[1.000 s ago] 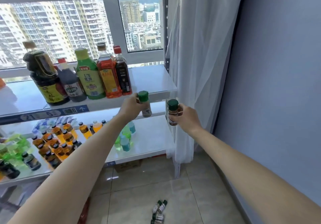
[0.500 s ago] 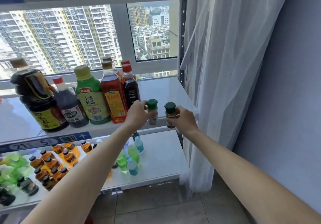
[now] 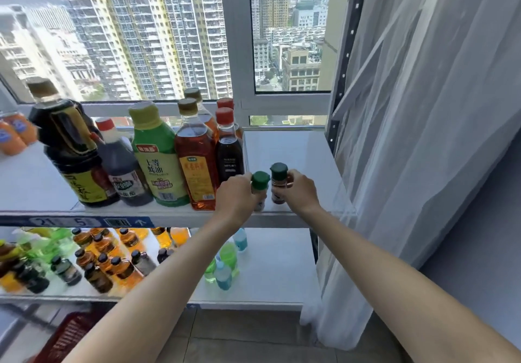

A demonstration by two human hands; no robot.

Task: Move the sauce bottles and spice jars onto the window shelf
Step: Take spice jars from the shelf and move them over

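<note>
**A:** Jars first, what do they look like?

**B:** Two small spice jars, both with dark green caps. The left hand (image 3: pixel 235 197) has its grip curled round the pale jar (image 3: pixel 260 190); the right hand (image 3: pixel 298 190) pinches the brown jar (image 3: pixel 278 183), reddish-brown stuff inside. Both upright, side by side at the front edge of the window shelf (image 3: pixel 290 151).

**A:** And the sauces?

**B:** Lined up just left of the hands: a dark bottle (image 3: pixel 229 148) with a red cap, an amber bottle (image 3: pixel 196 162), a green bottle (image 3: pixel 159 162) with a yellow label, and a big dark jug (image 3: pixel 70 148).
</note>
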